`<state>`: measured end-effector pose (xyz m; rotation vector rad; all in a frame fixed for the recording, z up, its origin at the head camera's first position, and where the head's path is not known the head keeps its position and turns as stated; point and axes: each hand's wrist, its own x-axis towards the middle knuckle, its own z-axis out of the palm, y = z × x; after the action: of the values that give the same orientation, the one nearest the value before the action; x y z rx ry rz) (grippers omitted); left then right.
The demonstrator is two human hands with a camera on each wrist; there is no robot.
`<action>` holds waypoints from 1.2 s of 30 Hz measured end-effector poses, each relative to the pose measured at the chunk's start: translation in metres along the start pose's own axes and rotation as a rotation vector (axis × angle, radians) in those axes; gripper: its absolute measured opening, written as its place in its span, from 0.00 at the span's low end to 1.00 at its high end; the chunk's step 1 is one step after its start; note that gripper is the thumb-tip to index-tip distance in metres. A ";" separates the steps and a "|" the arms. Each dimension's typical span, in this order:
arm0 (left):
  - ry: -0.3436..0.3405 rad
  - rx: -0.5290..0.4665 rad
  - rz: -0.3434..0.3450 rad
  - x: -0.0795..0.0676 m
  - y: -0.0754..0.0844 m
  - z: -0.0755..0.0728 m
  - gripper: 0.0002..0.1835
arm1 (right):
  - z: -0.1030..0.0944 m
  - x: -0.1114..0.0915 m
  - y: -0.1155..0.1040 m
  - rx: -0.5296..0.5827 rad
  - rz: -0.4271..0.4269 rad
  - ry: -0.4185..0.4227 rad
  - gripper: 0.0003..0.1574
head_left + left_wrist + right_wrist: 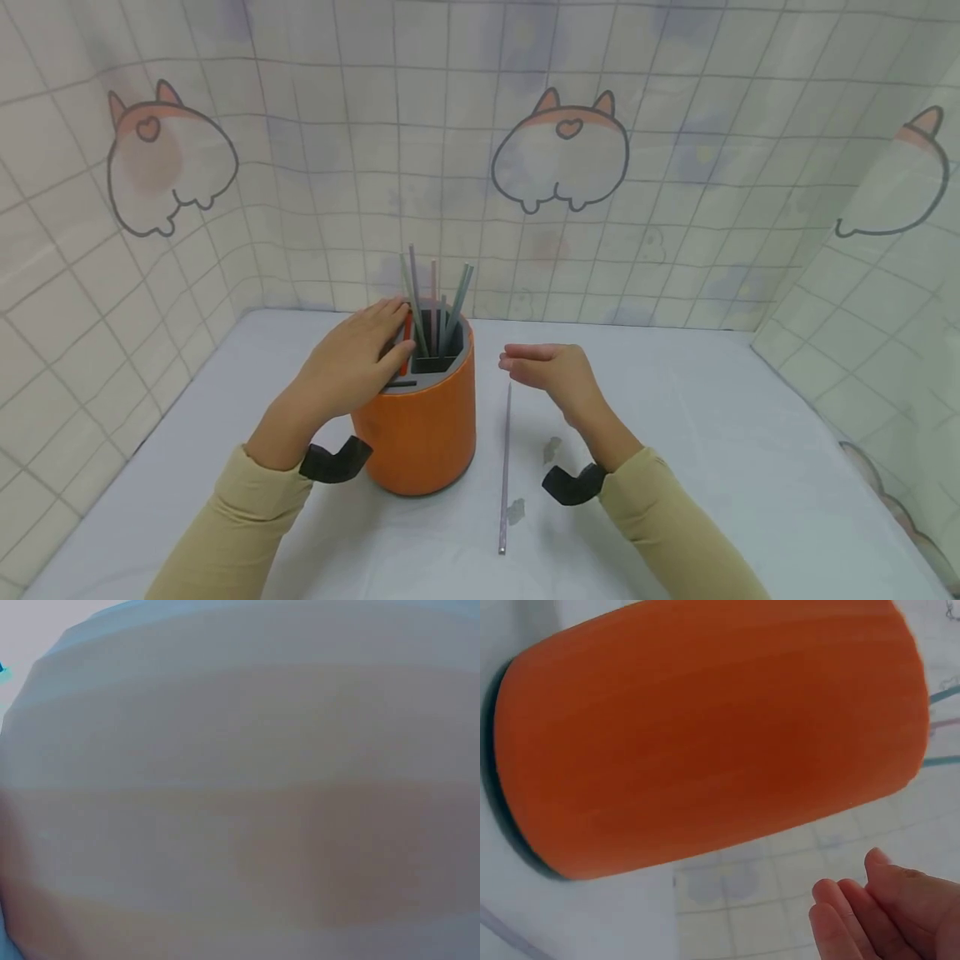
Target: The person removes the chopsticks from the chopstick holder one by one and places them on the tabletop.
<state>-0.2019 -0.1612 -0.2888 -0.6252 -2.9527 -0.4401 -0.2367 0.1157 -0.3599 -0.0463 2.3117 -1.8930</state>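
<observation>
An orange pen holder [420, 442] with a grey divided top stands upright on the table. Several thin sticks [435, 308] in pale green, pink and grey lean in one compartment. My left hand [360, 350] rests on the left part of its top, fingers extended and thumb beside a red strip [407, 343]. To the right of the holder, my right hand [555, 375] is raised with its fingers together and nothing in it. Near it, a thin grey-purple stick [505, 475] lies on the table. The left wrist view is filled by a blurred close surface.
A white cloth covers the table [712, 417], with two small grey patches [552, 450] beside the loose stick. Behind and at both sides hangs a checked curtain [375, 167] with cartoon corgi prints. A black strap sits at each wrist.
</observation>
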 end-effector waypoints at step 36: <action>0.012 -0.002 0.011 0.001 0.000 0.001 0.33 | 0.032 -0.016 -0.078 0.001 -0.299 -0.111 0.23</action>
<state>-0.2027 -0.1606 -0.2896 -0.6368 -2.9358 -0.4447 -0.2218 0.0706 -0.2886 -0.5092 2.3348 -1.9638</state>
